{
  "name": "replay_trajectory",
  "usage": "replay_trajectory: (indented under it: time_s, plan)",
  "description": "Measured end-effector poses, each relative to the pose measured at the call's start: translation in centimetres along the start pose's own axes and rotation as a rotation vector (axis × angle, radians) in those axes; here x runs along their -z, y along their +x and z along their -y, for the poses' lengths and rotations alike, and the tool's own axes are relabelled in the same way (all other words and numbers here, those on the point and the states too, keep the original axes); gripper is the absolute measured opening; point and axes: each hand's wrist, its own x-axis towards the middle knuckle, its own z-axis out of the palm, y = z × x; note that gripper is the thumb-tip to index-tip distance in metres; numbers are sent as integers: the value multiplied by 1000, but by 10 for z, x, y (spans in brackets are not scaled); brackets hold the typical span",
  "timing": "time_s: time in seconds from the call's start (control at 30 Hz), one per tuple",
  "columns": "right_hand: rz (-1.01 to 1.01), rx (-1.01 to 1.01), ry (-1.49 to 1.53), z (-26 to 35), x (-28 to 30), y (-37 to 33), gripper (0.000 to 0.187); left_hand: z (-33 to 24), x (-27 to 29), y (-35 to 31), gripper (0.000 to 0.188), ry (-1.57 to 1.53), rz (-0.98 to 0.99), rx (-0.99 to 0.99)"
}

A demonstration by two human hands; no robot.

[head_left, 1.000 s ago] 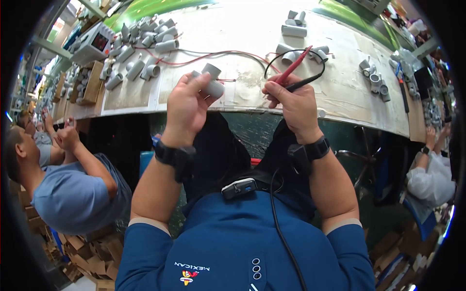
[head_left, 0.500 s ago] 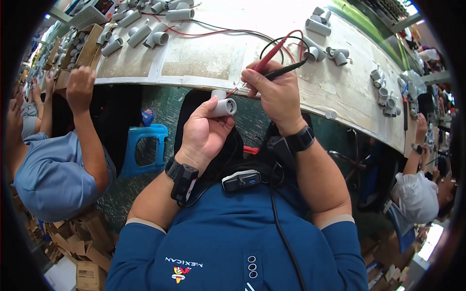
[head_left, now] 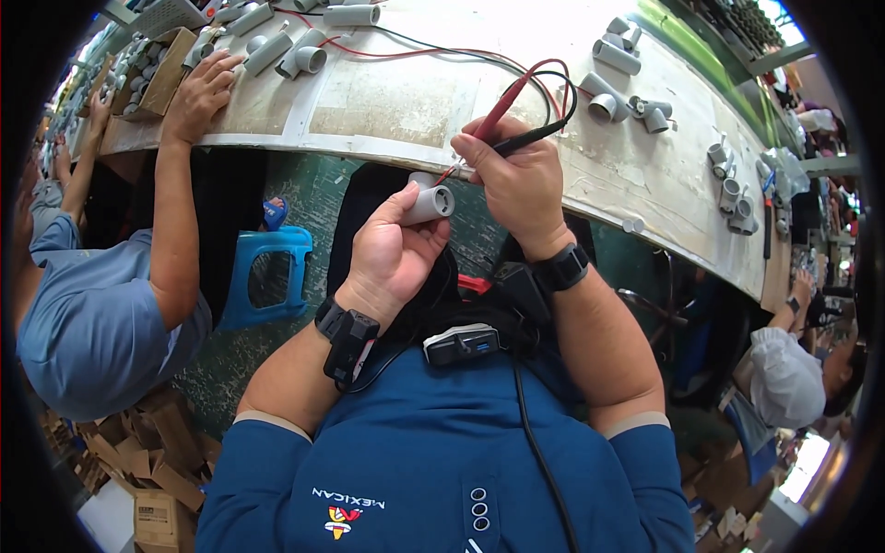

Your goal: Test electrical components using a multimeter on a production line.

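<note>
Between the thumb and fingers of my left hand (head_left: 392, 249) is a grey plastic pipe-shaped part (head_left: 430, 205), its round open end turned to the right. My right hand (head_left: 518, 180) grips two test probes together, a red probe (head_left: 496, 112) and a black probe (head_left: 530, 137), with their tips pointing down toward the grey part. A short red wire (head_left: 446, 174) runs up from the part toward those tips. Whether the tips touch the wire end is too small to tell. Both hands are held at the table's near edge, over my lap.
Red and black leads (head_left: 433, 48) cross the white worktable (head_left: 369, 111). More grey parts (head_left: 300, 60) lie at the far left, others (head_left: 613, 55) at the right. A co-worker's hand (head_left: 198, 92) rests on the table beside a cardboard box (head_left: 166, 74). A blue stool (head_left: 267, 276) stands at left.
My hands keep their grips; the probes and the grey part have shifted only slightly. The co-worker's hand at left has reached forward onto the table among the grey parts.
</note>
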Motion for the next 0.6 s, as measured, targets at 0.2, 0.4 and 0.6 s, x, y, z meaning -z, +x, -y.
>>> replay_trajectory:
  time_s: [0.2,0.4,0.6]
  plan:
    - [-13,58,-52,-7,-3,-2,14,2,1,1,22,-3,-9,3]
    - [-23,41,-44,-8,-5,-1,13,5,1,3,20,-4,1,3]
    - [-16,41,-46,-9,-5,-2,14,6,-1,1,19,-8,-3,3]
